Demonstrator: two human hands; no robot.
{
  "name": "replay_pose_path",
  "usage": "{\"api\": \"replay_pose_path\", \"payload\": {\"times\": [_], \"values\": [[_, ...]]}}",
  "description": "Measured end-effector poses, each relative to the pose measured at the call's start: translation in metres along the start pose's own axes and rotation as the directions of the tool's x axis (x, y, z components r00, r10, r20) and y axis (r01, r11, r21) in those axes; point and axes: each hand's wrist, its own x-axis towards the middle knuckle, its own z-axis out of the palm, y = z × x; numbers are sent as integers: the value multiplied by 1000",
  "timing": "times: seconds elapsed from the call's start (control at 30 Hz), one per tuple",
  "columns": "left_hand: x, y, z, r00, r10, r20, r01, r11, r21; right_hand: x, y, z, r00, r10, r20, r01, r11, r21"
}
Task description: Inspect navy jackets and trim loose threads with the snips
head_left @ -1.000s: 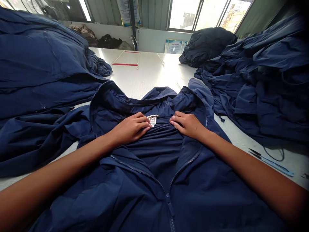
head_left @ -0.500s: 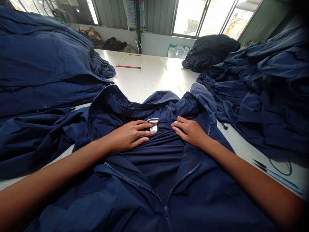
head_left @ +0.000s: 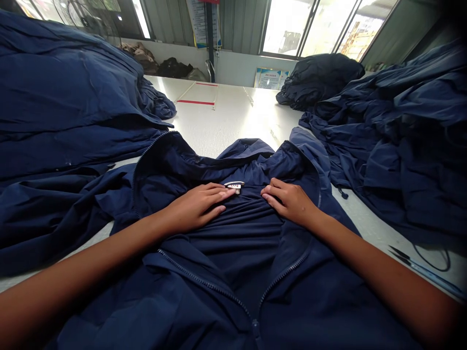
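Note:
A navy blue jacket [head_left: 241, 257] lies spread in front of me, its front zip partly undone so the inside of the neck shows. My left hand [head_left: 199, 206] rests on the inner fabric, fingers stretched out flat. Its fingertips cover the lower part of a small white neck label [head_left: 234, 185]. To the right of the label, my right hand [head_left: 290, 200] has its fingers curled together on the lining, gripping the cloth. Creases run across the lining between the two hands. The zip slider [head_left: 255, 323] sits low at the front.
Piled navy garments [head_left: 73, 92] rise at the left, with another heap [head_left: 408, 146] at the right. A dark bundle [head_left: 321, 80] sits at the back right of the white table [head_left: 226, 119]. Thread snips [head_left: 412, 262], dark-tipped with a blue handle, lie beside my right forearm.
My left fingers have closed up and slid over the label, covering more of its lower part. My right hand keeps its hold on the cloth. The whole view has shifted slightly.

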Motion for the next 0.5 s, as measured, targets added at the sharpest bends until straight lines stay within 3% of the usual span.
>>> {"api": "replay_pose_path", "payload": {"times": [0.3,0.43,0.5], "values": [[-2,-5,6,997,-71,-17,71,997,-21,0,0,-1,1000,9,14,-9,1000,-4],[-1,-3,5,985,-174,-11,174,984,21,1,4,2,999,16,30,-16,1000,-11],[1,-2,4,970,-244,-13,244,969,46,2,7,5,993,100,70,-97,994,-44]]}}
